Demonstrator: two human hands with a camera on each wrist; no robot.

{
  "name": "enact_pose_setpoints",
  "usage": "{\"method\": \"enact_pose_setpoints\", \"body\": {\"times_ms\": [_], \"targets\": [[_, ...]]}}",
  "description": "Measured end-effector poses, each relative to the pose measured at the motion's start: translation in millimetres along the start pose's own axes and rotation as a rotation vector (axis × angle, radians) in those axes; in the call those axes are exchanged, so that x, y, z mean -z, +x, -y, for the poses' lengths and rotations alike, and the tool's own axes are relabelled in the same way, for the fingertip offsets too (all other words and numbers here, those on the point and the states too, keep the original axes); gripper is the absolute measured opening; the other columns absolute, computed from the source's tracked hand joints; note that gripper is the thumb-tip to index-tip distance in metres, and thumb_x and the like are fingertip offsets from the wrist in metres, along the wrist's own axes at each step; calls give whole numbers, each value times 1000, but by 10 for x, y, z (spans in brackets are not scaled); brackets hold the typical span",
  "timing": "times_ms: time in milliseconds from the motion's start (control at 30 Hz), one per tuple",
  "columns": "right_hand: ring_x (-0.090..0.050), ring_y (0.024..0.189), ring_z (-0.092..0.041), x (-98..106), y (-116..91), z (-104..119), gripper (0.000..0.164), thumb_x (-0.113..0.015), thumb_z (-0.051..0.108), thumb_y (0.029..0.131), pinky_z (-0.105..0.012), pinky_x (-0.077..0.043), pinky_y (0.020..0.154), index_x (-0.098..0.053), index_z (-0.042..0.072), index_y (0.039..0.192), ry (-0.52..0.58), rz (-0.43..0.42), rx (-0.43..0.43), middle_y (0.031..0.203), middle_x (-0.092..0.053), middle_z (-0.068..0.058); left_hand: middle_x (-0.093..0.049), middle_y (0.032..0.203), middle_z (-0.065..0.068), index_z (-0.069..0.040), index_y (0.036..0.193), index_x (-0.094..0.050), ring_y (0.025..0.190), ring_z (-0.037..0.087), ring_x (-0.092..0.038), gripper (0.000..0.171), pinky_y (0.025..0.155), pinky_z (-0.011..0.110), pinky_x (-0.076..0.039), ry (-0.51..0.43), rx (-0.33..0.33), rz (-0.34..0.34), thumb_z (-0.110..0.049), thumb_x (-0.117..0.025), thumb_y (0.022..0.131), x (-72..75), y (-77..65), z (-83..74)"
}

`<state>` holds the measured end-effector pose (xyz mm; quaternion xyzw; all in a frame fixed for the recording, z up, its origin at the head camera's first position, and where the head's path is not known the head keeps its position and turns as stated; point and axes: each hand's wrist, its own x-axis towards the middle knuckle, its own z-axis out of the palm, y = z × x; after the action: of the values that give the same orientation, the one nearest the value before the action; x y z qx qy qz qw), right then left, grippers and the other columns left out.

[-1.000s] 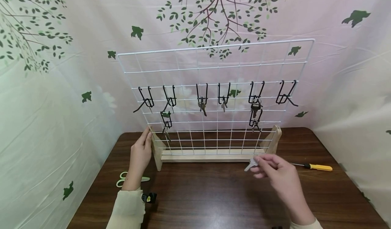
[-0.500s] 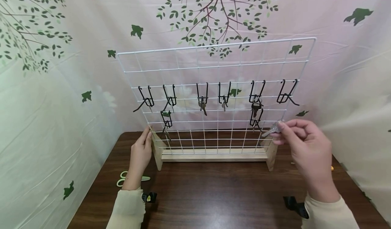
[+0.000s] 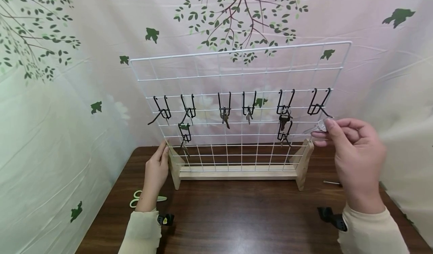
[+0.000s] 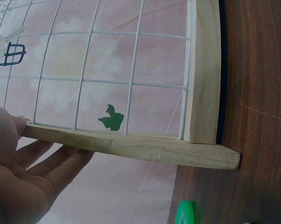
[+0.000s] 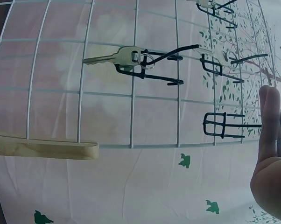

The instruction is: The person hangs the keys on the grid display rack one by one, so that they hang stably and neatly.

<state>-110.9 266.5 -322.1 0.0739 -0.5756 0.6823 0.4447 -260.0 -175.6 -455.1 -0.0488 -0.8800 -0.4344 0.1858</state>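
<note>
In the head view a white wire grid rack (image 3: 236,174) stands upright on wooden feet, with black hooks along it. My left hand (image 3: 157,167) holds the rack's left wooden support (image 4: 131,150), thumb on one side and fingers on the other. A key (image 3: 320,126), blurred, is pinched between thumb and fingers of my right hand (image 3: 359,156). That hand is just below the tip of the far-right hook (image 3: 317,107), which bears no key. In the right wrist view my fingers hide most of the held key. A hanging key (image 5: 126,57) shows on a lower hook there.
Several other hooks carry keys, such as the dark key (image 3: 283,122) and the middle key (image 3: 224,116). Light green scissors (image 3: 135,199) lie by my left forearm. A screwdriver (image 3: 331,182) lies at the right, partly behind my right arm. A patterned cloth hangs behind.
My right hand has risen and moved right with the key, from low in front of the base up to the far-right hook. The left hand stays on the support.
</note>
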Motion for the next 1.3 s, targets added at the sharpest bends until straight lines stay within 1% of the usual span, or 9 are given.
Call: {"method": "enact_pose_setpoints", "body": {"times_ms": [233, 500, 633, 733, 833, 933, 1033, 1167, 1300], "targets": [[-79, 65, -17, 30, 75, -62, 20, -81, 1, 92, -27, -62, 61, -67, -5, 104, -22, -42, -112, 88, -84, -10, -57, 159, 16, -27, 164, -46, 108, 36, -65, 49, 91, 53, -50, -1, -20, -15, -40, -42, 117, -11, 2, 15], [-78, 64, -14, 43, 122, -133, 25, -82, 4, 92, -24, -61, 62, -63, 2, 108, -78, -35, -210, 88, -83, -5, -54, 161, 17, -25, 165, -45, 138, 40, -62, 50, 107, 62, -51, -11, -10, 0, -40, -43, 117, 15, -12, 38], [-78, 65, -13, 55, 131, -161, 25, -81, 5, 93, -23, -61, 62, -62, 4, 109, -74, -37, -227, 89, -83, -2, -63, 152, 20, -27, 164, -47, 106, 37, -69, 49, 93, 55, -53, 0, -30, -11, -39, -43, 117, 23, -17, 46], [-78, 65, -13, 58, 129, -173, 25, -81, 3, 93, -23, -62, 62, -62, 4, 109, -48, -50, -226, 90, -83, -3, -74, 121, 24, -29, 163, -48, 78, 29, -58, 47, 80, 47, -50, 10, -47, -22, -39, -44, 117, 29, -21, 47], [-78, 66, -13, 56, 123, -178, 25, -80, 2, 93, -23, -62, 63, -62, 4, 109, -29, -59, -224, 91, -83, -4, -71, 101, 24, -29, 162, -49, 70, 25, -52, 46, 74, 43, -49, 18, -54, -33, -38, -45, 117, 37, -24, 53], [-78, 67, -13, 58, 112, -188, 25, -81, 1, 92, -22, -62, 63, -63, 4, 109, -27, -65, -230, 92, -84, -3, -75, 123, 24, -27, 162, -50, 80, 30, -60, 46, 79, 46, -50, 11, -47, -36, -36, -46, 117, 49, -32, 57], [-78, 69, -10, 81, 71, -201, 26, -80, 4, 94, -19, -61, 64, -64, 6, 114, -83, -55, -251, 96, -84, 1, -63, 152, 19, -25, 163, -49, 108, 36, -68, 48, 91, 53, -53, 1, -33, -20, -36, -45, 117, 65, -37, 48], [-78, 76, -6, 110, -37, -240, 31, -80, 10, 97, -15, -60, 68, -63, 10, 123, -186, -36, -280, 103, -83, 7, -55, 160, 17, -22, 165, -45, 140, 40, -60, 50, 111, 62, -50, -4, -19, 21, -38, -43, 117, 93, -40, 12], [-79, 84, -5, 109, -171, -272, 35, -79, 11, 98, -15, -60, 73, -61, 10, 128, -208, -26, -292, 106, -82, 6, -53, 162, 17, -17, 166, -43, 146, 41, -55, 52, 116, 63, -46, 17, -34, 44, -37, -43, 117, 130, -55, -29]]}}
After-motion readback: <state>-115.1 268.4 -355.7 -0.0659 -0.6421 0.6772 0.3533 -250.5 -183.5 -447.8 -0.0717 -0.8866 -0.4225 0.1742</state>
